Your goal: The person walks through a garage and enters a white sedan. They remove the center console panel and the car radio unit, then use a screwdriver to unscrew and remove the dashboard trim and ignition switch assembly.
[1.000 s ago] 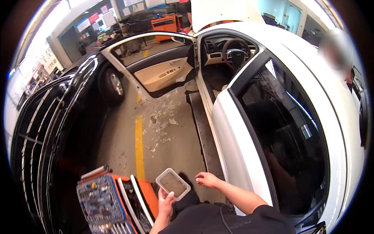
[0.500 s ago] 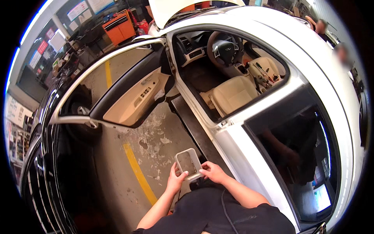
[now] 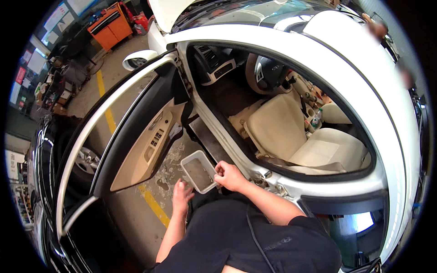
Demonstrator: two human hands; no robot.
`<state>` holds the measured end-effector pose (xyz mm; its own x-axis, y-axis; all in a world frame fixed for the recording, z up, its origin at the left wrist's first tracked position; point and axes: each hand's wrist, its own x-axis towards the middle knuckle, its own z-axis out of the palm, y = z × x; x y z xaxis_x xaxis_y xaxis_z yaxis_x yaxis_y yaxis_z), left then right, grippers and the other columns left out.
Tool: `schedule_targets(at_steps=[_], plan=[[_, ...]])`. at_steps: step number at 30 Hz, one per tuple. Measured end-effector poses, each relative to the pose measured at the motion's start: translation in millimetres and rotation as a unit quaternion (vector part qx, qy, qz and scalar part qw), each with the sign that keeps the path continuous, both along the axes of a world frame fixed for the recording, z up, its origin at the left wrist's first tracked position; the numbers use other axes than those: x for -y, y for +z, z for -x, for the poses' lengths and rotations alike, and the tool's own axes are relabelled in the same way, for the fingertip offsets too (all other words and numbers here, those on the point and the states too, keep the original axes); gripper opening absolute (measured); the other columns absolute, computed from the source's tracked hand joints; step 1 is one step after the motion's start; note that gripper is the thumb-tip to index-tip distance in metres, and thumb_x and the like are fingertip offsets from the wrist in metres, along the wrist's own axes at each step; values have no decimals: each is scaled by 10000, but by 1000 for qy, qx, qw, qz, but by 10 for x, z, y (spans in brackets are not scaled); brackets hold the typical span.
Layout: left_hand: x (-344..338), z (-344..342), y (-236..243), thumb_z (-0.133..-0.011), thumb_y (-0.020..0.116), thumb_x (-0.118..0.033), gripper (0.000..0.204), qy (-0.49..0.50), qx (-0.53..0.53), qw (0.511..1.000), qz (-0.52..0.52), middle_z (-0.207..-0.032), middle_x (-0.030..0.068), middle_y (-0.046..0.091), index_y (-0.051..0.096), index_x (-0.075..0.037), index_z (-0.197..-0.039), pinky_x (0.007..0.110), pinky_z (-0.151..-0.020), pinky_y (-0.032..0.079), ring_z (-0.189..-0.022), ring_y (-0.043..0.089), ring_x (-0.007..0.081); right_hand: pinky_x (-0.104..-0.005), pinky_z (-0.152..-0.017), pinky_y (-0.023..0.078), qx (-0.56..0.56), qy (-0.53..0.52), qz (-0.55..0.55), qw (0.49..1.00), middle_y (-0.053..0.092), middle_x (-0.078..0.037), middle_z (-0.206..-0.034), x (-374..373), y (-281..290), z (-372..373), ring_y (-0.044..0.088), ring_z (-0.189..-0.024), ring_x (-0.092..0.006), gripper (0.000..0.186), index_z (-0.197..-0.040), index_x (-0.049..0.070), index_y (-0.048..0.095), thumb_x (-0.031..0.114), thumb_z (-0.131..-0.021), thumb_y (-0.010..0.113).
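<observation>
A white rectangular plastic container (image 3: 184,162) with rounded corners is in front of my body, beside the car's sill. Its inside looks grey-brown, and a few tiny dark bits seem to lie along its right side, too small to name. My right hand (image 3: 231,176) is closed at the container's right rim, thumb and forefinger pressed together there. Part of that grip is hidden. Near the container's lower left corner my left hand (image 3: 181,199) is held apart from it, fingers spread and holding nothing.
The white car's front door (image 3: 150,141) stands open at the left. Right of me are the door opening, beige front seat (image 3: 277,119) and steering wheel (image 3: 271,75). A black car (image 3: 45,191) is on the far left; an orange tool cabinet (image 3: 110,28) stands behind. People are at the far right.
My left hand has let go of the container and moved left. The container has shifted up and left in view, my right hand still at its rim. The view has turned toward the car's interior.
</observation>
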<state>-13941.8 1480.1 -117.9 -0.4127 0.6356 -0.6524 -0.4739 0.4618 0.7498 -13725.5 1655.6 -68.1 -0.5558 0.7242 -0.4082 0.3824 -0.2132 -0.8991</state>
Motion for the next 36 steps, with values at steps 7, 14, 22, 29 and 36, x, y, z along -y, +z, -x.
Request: schedule_targets(at_steps=[7, 14, 22, 29, 36], plan=[[-1289, 1567, -179, -1021, 686, -108, 544, 23, -317, 946, -62, -1610, 174, 460, 526, 8, -1528, 418, -1172, 475, -1382, 581, 294, -395, -747, 563, 66, 54, -38, 996, 727, -120, -851, -1062, -30, 982, 715, -797, -249, 314, -1049, 6, 659, 190, -818, 765], [-2358, 2594, 701, -962, 752, -223, 647, -94, -588, 800, 74, -1586, 228, 502, 531, -31, -1540, 530, -1270, 315, -1490, 449, 417, -459, -817, 565, 78, 294, -85, 949, 730, -167, -928, -1784, 580, 1769, 720, -915, -351, 304, -1086, 16, 650, 153, -826, 728], [-2576, 2640, 488, -1002, 674, -508, 751, -130, -648, 695, 281, -1598, 194, 543, 520, -52, -1578, 540, -1265, 280, -1517, 445, 389, -504, -874, 532, 102, 420, -104, 896, 721, -210, -1030, -2143, 116, 2174, 691, -1022, -416, 294, -1080, 15, 604, 158, -848, 716], [-2734, 2658, 330, -1035, 607, -611, 687, -56, -709, 629, 313, -1486, 178, 634, 635, -76, -1465, 532, -1193, 335, -1409, 540, 369, -491, -835, 535, 143, 516, -77, 841, 708, -185, -1008, -2646, -443, 1883, 688, -984, -380, 285, -1099, 16, 594, 137, -869, 713], [-2860, 2780, -202, -1074, 601, -537, 468, 88, -804, 513, 288, -1397, 33, 659, 688, -174, -1357, 454, -1135, 423, -1366, 583, 251, -484, -850, 542, 161, 556, -53, 814, 664, -212, -1041, -3272, -1285, 1133, 678, -994, -400, 312, -1157, -14, 551, 123, -905, 674]])
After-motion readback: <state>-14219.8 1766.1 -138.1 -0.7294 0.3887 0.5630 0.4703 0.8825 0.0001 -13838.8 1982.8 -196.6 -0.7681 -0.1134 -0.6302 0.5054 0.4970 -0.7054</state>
